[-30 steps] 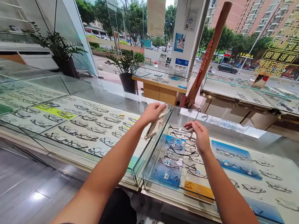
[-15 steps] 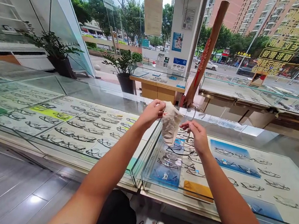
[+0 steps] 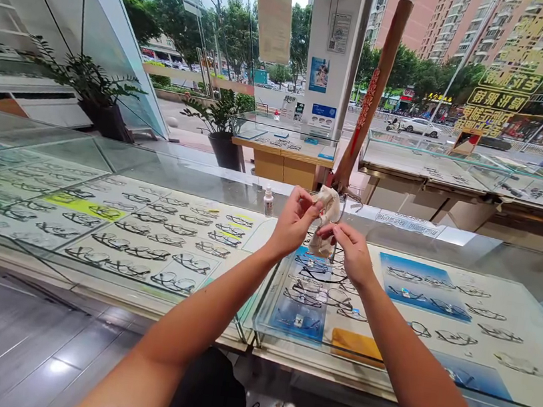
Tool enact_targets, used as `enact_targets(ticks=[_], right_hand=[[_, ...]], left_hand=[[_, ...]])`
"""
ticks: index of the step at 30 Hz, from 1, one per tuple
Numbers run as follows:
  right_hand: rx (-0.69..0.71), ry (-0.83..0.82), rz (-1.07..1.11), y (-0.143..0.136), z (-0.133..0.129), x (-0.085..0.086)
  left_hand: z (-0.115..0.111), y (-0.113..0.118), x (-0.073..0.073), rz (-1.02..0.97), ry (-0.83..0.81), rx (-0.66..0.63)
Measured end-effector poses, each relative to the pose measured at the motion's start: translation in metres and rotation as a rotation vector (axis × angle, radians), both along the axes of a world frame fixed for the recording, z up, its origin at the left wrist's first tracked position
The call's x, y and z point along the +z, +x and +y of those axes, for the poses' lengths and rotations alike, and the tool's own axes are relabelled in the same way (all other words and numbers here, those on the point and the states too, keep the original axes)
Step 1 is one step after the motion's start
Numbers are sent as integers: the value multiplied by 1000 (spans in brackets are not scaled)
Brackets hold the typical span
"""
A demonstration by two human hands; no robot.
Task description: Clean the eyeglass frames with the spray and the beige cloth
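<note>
My left hand (image 3: pixel 295 219) pinches a cream cloth (image 3: pixel 330 206), which hangs bunched above the right glass display case. Close beside it, my right hand (image 3: pixel 350 247) has its fingertips pressed together at the cloth's lower right edge, on a thin pair of glasses mostly hidden by the cloth and fingers. A small white bottle (image 3: pixel 268 202) stands upright on the glass top, left of my left hand.
Rows of glasses (image 3: pixel 148 253) lie inside the left case. More frames rest on blue cards (image 3: pixel 425 286) in the right case, near an orange piece (image 3: pixel 357 345). Behind stand a wooden post (image 3: pixel 375 90), a potted plant (image 3: pixel 224 129) and a small wooden counter (image 3: pixel 284 166).
My left hand has moved right with the cloth, bringing it against the glasses at my right hand. The cloth is now folded and bunched, and the white bottle has come into view.
</note>
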State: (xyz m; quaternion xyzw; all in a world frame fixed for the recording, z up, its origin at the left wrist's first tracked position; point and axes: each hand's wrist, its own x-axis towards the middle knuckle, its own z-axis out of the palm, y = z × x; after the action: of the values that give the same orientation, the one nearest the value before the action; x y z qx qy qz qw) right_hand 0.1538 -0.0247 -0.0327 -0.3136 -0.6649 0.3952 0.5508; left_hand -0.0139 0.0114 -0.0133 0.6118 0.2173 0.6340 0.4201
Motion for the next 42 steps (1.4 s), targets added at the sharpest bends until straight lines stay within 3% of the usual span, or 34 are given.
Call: enact_targets(ticks=[4,9,11,17,21,25,32,37,42], right_hand=[[18,10,23,-1,-4,2],[57,-9,4,-3,-8,4],[92,-20,7,-4,-10,4],[152,-6,12,-3,-13,6],[167,-16,-7,-1,-13,7],[173,3,-20,-2,-13,10],[241,1,-18,1,-11,8],[273,-9,-9,1,-10,8],[267,4,7,-1,-11,12]], left_hand=[[-10,0,2,84,73,-28],[-10,0,-1,35,135,151],[-8,2,-2,-21,170,149],[-5,2,1,-97,49,44],[-5,0,3,-25,-110,-40],[-6,-5,4,145,-234,-250],[-6,-15,13,75,-301,-539],[-3,-17,11,189,-301,-587],[-2,-15,7,260,-302,-536]])
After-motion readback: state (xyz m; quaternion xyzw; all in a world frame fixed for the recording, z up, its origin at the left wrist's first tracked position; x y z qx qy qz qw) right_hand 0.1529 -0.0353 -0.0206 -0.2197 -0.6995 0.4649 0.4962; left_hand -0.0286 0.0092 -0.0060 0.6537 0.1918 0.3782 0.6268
